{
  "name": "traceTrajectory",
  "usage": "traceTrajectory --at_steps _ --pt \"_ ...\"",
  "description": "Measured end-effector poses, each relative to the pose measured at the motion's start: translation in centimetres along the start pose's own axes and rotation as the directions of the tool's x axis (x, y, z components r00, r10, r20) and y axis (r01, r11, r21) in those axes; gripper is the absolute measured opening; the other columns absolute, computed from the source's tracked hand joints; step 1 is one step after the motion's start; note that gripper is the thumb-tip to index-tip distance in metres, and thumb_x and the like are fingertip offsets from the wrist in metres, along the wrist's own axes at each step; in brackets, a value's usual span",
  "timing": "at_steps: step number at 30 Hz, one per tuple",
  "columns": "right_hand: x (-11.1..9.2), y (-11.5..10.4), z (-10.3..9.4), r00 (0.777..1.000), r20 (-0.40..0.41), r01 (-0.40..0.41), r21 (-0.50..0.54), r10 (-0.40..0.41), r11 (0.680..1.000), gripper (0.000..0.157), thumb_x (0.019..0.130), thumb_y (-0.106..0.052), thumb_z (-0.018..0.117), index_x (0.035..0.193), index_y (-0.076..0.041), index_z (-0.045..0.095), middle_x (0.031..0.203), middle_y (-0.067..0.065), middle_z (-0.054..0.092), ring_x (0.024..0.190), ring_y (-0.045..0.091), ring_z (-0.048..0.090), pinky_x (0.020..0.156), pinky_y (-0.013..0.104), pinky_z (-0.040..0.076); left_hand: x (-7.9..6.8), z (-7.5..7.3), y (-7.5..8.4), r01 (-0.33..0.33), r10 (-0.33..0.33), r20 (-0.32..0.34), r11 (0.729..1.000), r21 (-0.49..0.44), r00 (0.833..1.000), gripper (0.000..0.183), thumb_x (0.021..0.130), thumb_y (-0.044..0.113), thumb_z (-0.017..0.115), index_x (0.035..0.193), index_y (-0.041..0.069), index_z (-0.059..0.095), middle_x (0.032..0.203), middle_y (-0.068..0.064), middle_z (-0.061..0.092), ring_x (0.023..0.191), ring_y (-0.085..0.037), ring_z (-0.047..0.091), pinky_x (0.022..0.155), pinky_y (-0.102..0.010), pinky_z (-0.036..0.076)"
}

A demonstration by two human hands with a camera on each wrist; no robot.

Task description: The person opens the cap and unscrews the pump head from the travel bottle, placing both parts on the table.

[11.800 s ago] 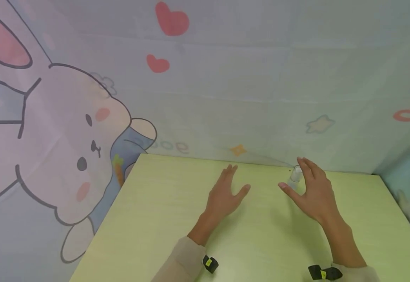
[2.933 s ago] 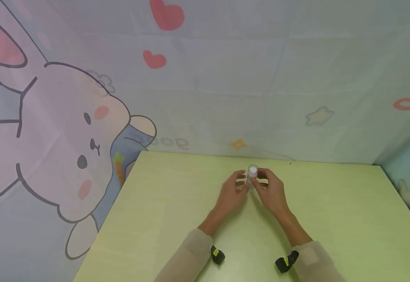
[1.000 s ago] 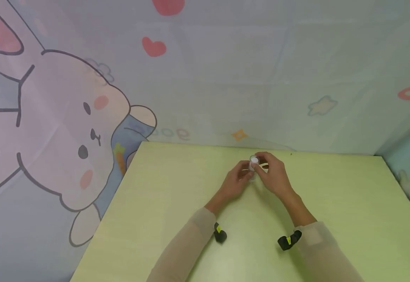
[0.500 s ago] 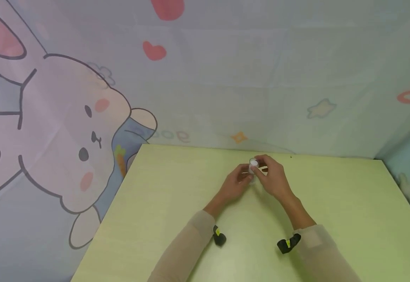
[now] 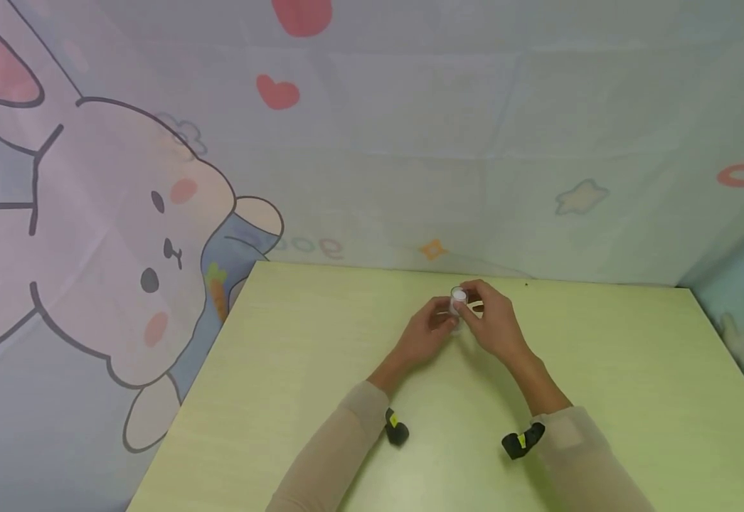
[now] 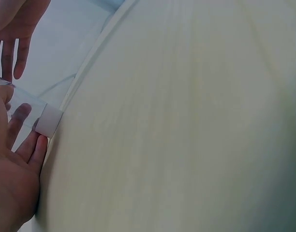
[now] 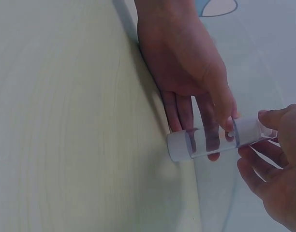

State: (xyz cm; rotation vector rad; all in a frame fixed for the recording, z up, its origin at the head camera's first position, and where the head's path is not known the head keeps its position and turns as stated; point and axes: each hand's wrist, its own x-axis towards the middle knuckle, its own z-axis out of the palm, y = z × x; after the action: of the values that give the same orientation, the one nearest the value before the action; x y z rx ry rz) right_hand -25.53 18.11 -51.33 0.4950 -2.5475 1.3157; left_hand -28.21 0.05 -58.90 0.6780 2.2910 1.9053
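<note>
Both the left hand and the right hand grip one bottle, a slim, smooth cylinder held between them over the table, near its far edge. The left fingers and thumb close about the clear body, with no slack; the right thumb and fingers pinch the top, white inside a clear cover. Faint streaks like wood grain run along the flat, pale green table. Behind hangs creased cloth with a rabbit printed on it. Soft beige sleeves cover the forearms.

From the head, only the bottle's upper end shows well. Both wrist views add its opaque white base, and the right one shows left fingers through the clear wall. Whether the base touches the table, I cannot tell.
</note>
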Motion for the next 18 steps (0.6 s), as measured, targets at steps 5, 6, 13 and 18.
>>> traceTrajectory --at_steps 5,6,13,18 --pt "-0.08 -0.08 0.13 1.0 -0.01 -0.006 0.009 0.006 1.0 0.035 0.104 -0.016 0.071 0.134 0.0 0.061 0.124 0.017 0.068 0.114 0.034 0.065 0.094 0.053 0.059 0.14 0.18 -0.04 0.01 -0.01 -0.015 1.0 -0.021 1.0 0.039 0.107 0.017 0.065 0.146 0.012 0.057 0.145 -0.01 0.063 0.13 -0.023 0.064 0.107 -0.029 0.053" --pt "-0.09 -0.11 0.13 1.0 -0.016 -0.008 0.01 0.008 1.0 0.035 0.104 -0.015 0.071 0.134 0.0 0.061 0.125 0.017 0.068 0.115 0.034 0.065 0.094 0.053 0.059 0.18 0.22 -0.05 0.008 -0.008 -0.014 1.0 -0.028 1.0 0.039 0.107 0.017 0.065 0.146 0.012 0.057 0.145 -0.011 0.063 0.131 -0.023 0.064 0.107 -0.029 0.053" --pt "0.04 -0.39 0.1 1.0 -0.018 0.011 0.013 -0.011 1.0 0.034 0.103 -0.012 0.072 0.133 0.0 0.061 0.125 0.016 0.068 0.115 0.035 0.064 0.094 0.054 0.058 0.4 0.16 -0.04 -0.013 0.012 -0.022 0.999 -0.031 1.0 0.039 0.107 0.018 0.065 0.145 0.01 0.058 0.145 -0.011 0.064 0.131 -0.027 0.064 0.107 -0.031 0.054" --pt "-0.01 -0.34 0.18 1.0 -0.013 0.01 0.011 -0.01 1.0 0.035 0.103 -0.013 0.072 0.135 -0.001 0.061 0.126 0.017 0.068 0.116 0.035 0.064 0.095 0.055 0.058 0.25 0.03 -0.08 0.001 -0.002 -0.023 1.0 -0.031 1.0 0.039 0.107 0.021 0.065 0.144 0.012 0.058 0.144 -0.01 0.065 0.13 -0.024 0.065 0.107 -0.03 0.054"
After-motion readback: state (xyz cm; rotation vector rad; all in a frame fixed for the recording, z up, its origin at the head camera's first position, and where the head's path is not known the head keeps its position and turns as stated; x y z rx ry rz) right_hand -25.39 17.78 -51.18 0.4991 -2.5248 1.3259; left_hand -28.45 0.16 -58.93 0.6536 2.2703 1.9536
